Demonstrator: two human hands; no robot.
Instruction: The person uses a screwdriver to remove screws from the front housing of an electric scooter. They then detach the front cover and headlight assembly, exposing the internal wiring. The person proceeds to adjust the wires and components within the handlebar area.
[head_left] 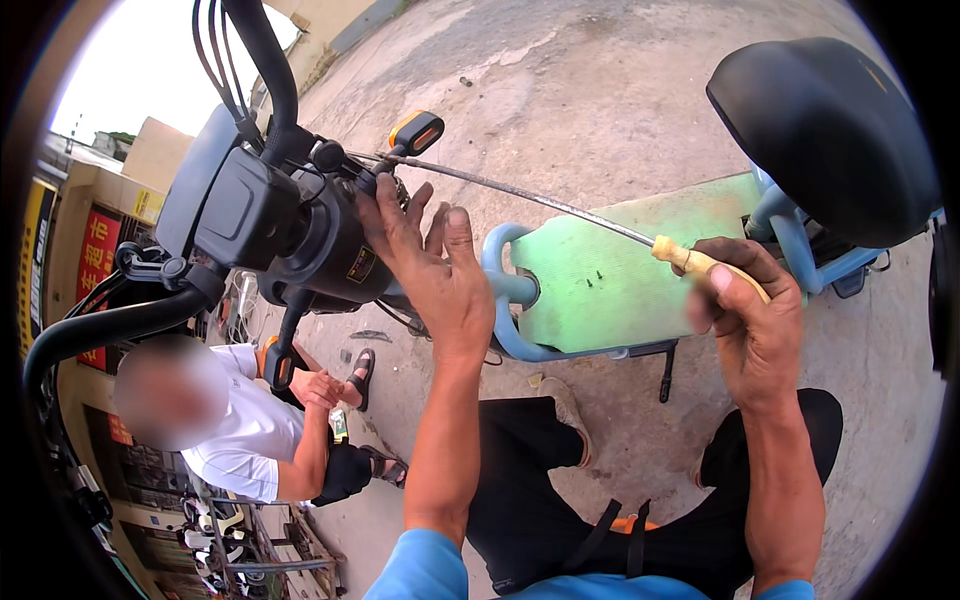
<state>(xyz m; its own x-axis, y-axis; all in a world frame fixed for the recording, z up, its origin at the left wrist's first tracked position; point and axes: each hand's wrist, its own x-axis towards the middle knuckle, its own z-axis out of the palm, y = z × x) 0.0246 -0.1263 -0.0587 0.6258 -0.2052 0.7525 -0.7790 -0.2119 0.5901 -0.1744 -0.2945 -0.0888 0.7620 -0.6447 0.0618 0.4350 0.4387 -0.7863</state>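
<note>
The right hand (755, 315) curls around a screwdriver (625, 232), which slants over the green foot board (610, 295). The left hand (445, 280) is up, fingers spread wide. The screwdriver's tip is hard to see.

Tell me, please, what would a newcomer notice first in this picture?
Probably the long screwdriver, slanting up and left across the middle from the right hand, which grips its yellow handle. Next come the green footboard, right of centre, and the bulky black seat at upper right. At lower left is a person in white.
</note>
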